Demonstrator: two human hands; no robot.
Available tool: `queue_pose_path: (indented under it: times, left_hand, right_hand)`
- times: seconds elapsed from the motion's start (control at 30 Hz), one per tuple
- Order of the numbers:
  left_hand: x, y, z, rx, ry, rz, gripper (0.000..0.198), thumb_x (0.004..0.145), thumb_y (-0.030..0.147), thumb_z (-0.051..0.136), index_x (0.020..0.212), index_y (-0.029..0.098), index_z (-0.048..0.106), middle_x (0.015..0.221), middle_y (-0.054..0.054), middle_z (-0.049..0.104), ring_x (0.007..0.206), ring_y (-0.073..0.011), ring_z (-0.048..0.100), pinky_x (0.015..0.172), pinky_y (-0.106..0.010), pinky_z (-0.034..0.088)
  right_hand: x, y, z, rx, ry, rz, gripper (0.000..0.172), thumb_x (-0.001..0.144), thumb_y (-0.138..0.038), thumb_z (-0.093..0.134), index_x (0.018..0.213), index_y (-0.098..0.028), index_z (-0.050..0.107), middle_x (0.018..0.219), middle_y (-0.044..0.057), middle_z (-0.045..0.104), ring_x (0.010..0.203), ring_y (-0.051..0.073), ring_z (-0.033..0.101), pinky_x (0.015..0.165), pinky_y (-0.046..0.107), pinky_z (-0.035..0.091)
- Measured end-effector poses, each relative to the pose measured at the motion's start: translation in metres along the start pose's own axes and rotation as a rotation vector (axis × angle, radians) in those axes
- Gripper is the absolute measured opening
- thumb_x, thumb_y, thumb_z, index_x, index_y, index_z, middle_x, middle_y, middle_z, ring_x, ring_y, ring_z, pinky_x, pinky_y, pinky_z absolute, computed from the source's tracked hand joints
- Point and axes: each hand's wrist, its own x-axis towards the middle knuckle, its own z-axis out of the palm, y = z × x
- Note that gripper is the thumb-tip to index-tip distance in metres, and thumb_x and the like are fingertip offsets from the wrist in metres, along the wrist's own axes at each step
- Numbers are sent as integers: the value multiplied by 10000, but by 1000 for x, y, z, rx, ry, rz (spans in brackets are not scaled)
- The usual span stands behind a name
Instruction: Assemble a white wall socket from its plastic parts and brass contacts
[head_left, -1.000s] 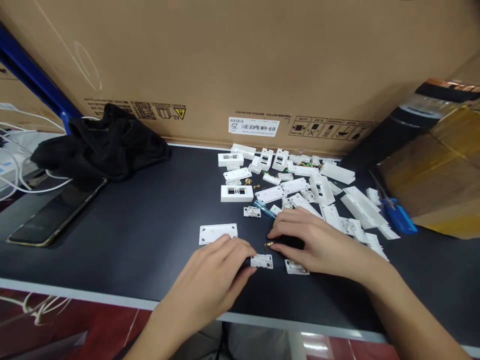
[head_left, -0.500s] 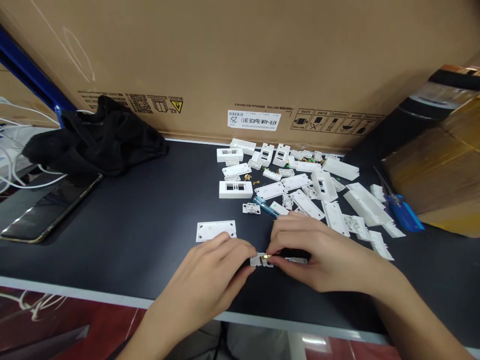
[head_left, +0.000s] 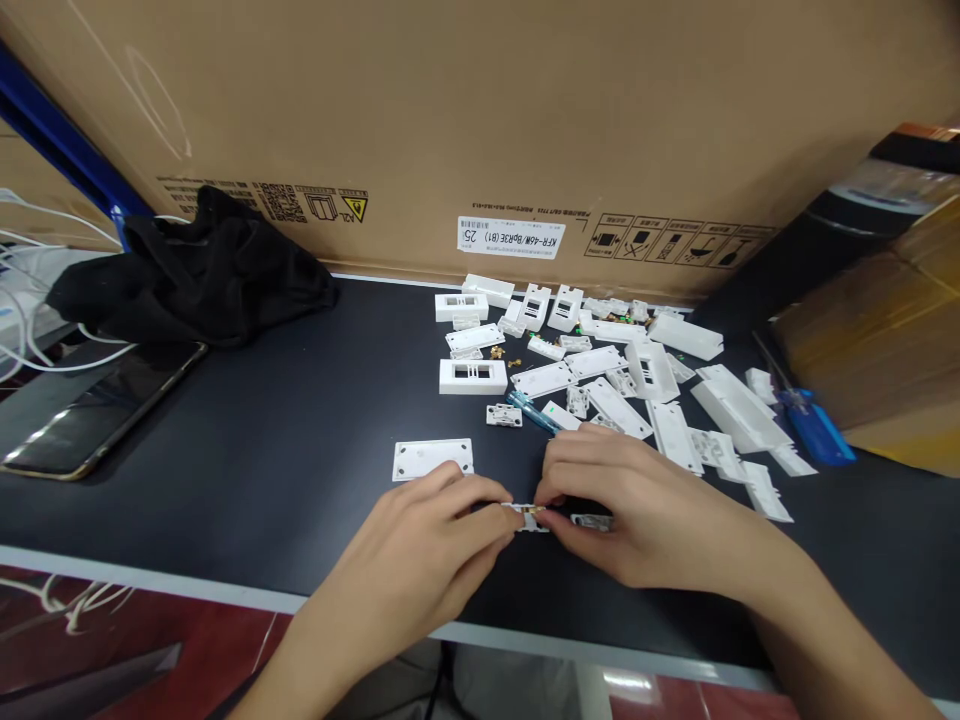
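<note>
Near the table's front edge, my left hand [head_left: 442, 535] is closed on the left end of a small white plastic part [head_left: 535, 525], its fingertips reaching over the piece. From the other side my right hand [head_left: 622, 500] pinches a tiny gold metal strip [head_left: 531, 510] that lies on that part. Whether the strip is fully seated I cannot tell, as my fingers cover much of it. Another small white plastic part [head_left: 592, 522] lies partly under my right hand. Just beyond my left hand rests a flat white cover plate [head_left: 433, 458].
Several white plastic housings [head_left: 472, 377] and plates crowd the back right, with a blue pen [head_left: 532, 411] among them. A blue-handled screwdriver [head_left: 817, 428] lies at right beside a taped box [head_left: 877, 330]. At left are a phone [head_left: 105, 405] and black cloth [head_left: 195, 275]; a large carton [head_left: 480, 110] stands behind.
My left fingers have shifted slightly right, over the white part and closer to the gold strip. My right hand keeps its pinch at nearly the same spot.
</note>
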Motion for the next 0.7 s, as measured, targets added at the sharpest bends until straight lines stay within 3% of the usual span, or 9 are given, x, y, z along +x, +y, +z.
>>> queue_pose_path:
  times: [0.43, 0.7]
  left_hand:
    - [2, 1, 0, 60, -49, -22, 251, 1084, 265, 451, 1284, 361, 566, 1189, 31, 659, 937, -191, 576, 728, -337, 458]
    - [4, 1, -1, 69, -37, -7, 237, 1083, 251, 447, 1257, 348, 575, 1201, 38, 663, 954, -197, 594, 755, -350, 491]
  right_hand:
    - [-3, 5, -1, 38, -38, 5, 176, 1026, -206, 535, 958, -219, 697, 874, 6, 625, 847, 163, 558, 791, 335, 398]
    - [-3, 7, 1, 18, -11, -40, 150, 995, -162, 552, 930, -205, 680, 846, 7, 609, 817, 160, 548, 762, 331, 396]
